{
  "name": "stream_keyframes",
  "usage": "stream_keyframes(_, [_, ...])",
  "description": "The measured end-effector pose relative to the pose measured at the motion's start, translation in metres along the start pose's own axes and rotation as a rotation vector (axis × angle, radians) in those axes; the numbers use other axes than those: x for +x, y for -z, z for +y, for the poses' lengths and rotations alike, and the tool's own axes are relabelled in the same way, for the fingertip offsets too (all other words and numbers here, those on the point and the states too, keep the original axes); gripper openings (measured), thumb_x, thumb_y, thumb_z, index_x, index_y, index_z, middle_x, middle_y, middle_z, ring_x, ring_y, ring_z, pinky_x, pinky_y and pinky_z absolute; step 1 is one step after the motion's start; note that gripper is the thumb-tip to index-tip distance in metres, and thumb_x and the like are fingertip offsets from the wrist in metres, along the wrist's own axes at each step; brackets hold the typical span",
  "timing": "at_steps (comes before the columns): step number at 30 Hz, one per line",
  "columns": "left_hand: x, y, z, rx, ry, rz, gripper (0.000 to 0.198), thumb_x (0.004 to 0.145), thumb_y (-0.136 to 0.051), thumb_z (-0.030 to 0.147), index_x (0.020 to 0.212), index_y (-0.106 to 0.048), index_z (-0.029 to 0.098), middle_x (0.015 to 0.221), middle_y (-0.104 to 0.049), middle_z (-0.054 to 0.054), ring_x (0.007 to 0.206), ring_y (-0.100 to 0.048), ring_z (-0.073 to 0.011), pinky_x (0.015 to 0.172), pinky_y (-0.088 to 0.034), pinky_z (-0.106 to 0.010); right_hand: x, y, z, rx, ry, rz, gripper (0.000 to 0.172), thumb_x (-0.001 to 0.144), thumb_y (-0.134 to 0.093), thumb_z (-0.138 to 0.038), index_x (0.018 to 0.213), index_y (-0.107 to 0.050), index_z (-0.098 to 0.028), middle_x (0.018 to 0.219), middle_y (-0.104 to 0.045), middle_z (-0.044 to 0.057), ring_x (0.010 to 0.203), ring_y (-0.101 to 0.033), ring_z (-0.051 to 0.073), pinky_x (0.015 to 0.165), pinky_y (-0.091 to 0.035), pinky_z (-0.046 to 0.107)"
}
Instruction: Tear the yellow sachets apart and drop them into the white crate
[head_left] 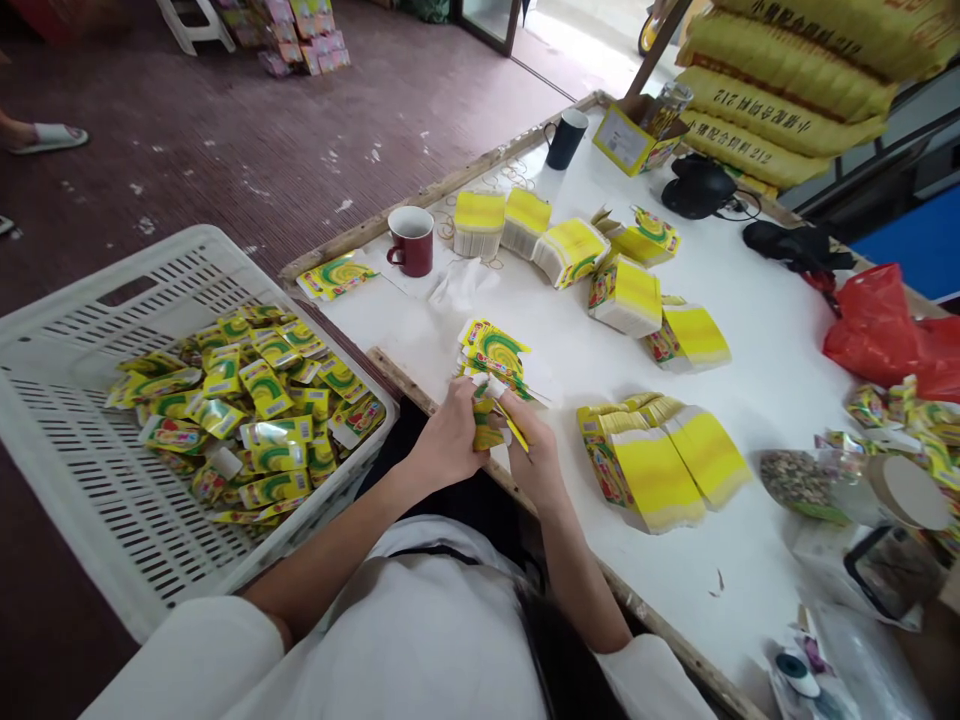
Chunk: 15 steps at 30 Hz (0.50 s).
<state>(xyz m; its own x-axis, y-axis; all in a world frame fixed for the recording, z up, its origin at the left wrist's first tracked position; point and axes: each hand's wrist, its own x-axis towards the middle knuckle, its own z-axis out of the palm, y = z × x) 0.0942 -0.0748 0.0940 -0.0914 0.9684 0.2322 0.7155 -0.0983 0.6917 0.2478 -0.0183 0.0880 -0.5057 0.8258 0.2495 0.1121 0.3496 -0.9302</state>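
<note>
At the table's near edge, my left hand point(450, 432) is closed around a small yellow-and-green carton point(486, 432) with white flaps at its top. My right hand point(538, 452) grips the same carton from the other side, and a narrow yellow edge sticks out by its fingers. Fingers hide much of the carton, so its inside cannot be made out. Just beyond both hands lies a small pile of flat printed cartons point(493, 350). To the right of my right hand sit stacked bundles of yellow flat cartons point(660, 465).
A white plastic basket point(82, 440) with many yellow-green packets point(262, 430) stands at my left. On the white table point(525, 290) are a maroon mug point(411, 243), a dark mug point(566, 138), more carton stacks point(626, 295), a jar point(847, 485) and a red bag point(885, 330).
</note>
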Motion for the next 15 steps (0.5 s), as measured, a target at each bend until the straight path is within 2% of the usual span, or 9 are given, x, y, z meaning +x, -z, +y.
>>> stream_keyframes(1, [0.000, 0.001, -0.001, 0.039, -0.010, 0.041, 0.084, 0.063, -0.071, 0.012, 0.135, -0.029, 0.022, 0.131, -0.054, -0.018, 0.126, -0.057, -0.0358, 0.097, -0.053, -0.049, -0.002, 0.002, 0.003, -0.028, 0.002, 0.045, 0.040, 0.101, -0.048, -0.037, 0.139, -0.060, -0.029, 0.138, -0.066, 0.009, 0.126, -0.063, 0.027, 0.108, -0.050, 0.047])
stream_keyframes(3, [0.000, 0.006, -0.001, 0.105, -0.021, 0.076, 0.070, 0.068, -0.072, 0.016, 0.129, -0.040, 0.020, 0.127, -0.059, -0.017, 0.123, -0.058, -0.0369, 0.100, -0.050, -0.052, -0.005, 0.004, 0.007, -0.065, -0.016, 0.103, 0.049, 0.104, -0.041, -0.041, 0.151, -0.047, -0.028, 0.143, -0.062, 0.011, 0.130, -0.061, 0.027, 0.109, -0.050, 0.048])
stream_keyframes(4, [-0.001, 0.009, -0.002, 0.117, -0.023, 0.073, 0.062, 0.071, -0.073, 0.019, 0.125, -0.044, 0.020, 0.121, -0.062, -0.015, 0.117, -0.061, -0.0356, 0.099, -0.050, -0.051, -0.006, 0.005, 0.008, -0.086, -0.018, 0.080, 0.056, 0.104, -0.041, -0.045, 0.157, -0.037, -0.027, 0.148, -0.057, 0.012, 0.135, -0.057, 0.028, 0.111, -0.048, 0.049])
stream_keyframes(6, [-0.001, 0.016, -0.002, 0.107, -0.034, 0.058, 0.052, 0.074, -0.076, 0.027, 0.119, -0.051, 0.020, 0.111, -0.068, -0.011, 0.105, -0.066, -0.0328, 0.093, -0.053, -0.047, -0.009, 0.006, 0.007, -0.159, 0.008, -0.050, 0.072, 0.102, -0.044, -0.054, 0.162, -0.021, -0.024, 0.161, -0.040, 0.015, 0.148, -0.041, 0.031, 0.117, -0.042, 0.050])
stream_keyframes(8, [-0.001, 0.021, -0.003, 0.093, -0.051, 0.059, 0.051, 0.074, -0.079, 0.036, 0.115, -0.055, 0.019, 0.106, -0.070, -0.011, 0.100, -0.068, -0.0323, 0.090, -0.054, -0.046, -0.011, 0.006, 0.003, -0.244, 0.040, -0.180, 0.077, 0.100, -0.046, -0.055, 0.164, -0.015, -0.024, 0.168, -0.026, 0.015, 0.156, -0.025, 0.032, 0.120, -0.037, 0.052])
stream_keyframes(9, [-0.001, 0.024, -0.003, 0.096, -0.056, 0.064, 0.052, 0.073, -0.080, 0.040, 0.114, -0.056, 0.018, 0.105, -0.071, -0.011, 0.099, -0.069, -0.0327, 0.090, -0.054, -0.046, -0.010, 0.006, 0.001, -0.275, 0.050, -0.214, 0.073, 0.101, -0.045, -0.052, 0.163, -0.018, -0.025, 0.169, -0.024, 0.015, 0.156, -0.023, 0.032, 0.119, -0.037, 0.053])
stream_keyframes(11, [0.001, 0.028, -0.002, 0.100, -0.049, 0.075, 0.055, 0.072, -0.082, 0.043, 0.114, -0.056, 0.018, 0.104, -0.072, -0.011, 0.099, -0.069, -0.0334, 0.091, -0.053, -0.047, -0.007, 0.012, -0.003, -0.303, 0.061, -0.242, 0.057, 0.104, -0.041, -0.042, 0.158, -0.032, -0.028, 0.166, -0.029, 0.015, 0.154, -0.028, 0.032, 0.116, -0.041, 0.053])
stream_keyframes(13, [0.004, 0.031, -0.001, 0.072, -0.031, 0.063, 0.065, 0.068, -0.085, 0.042, 0.121, -0.053, 0.019, 0.106, -0.073, -0.010, 0.101, -0.070, -0.0332, 0.092, -0.052, -0.047, 0.000, 0.023, -0.006, -0.291, 0.091, -0.271, 0.042, 0.105, -0.040, -0.033, 0.144, -0.054, -0.029, 0.160, -0.040, 0.014, 0.149, -0.039, 0.031, 0.112, -0.045, 0.052])
stream_keyframes(15, [0.006, 0.034, 0.000, 0.033, -0.029, 0.039, 0.077, 0.065, -0.088, 0.040, 0.128, -0.048, 0.020, 0.108, -0.074, -0.009, 0.104, -0.070, -0.0327, 0.093, -0.053, -0.046, 0.007, 0.035, -0.010, -0.265, 0.130, -0.326, 0.031, 0.103, -0.045, -0.029, 0.126, -0.066, -0.028, 0.151, -0.049, 0.014, 0.143, -0.048, 0.030, 0.110, -0.047, 0.050])
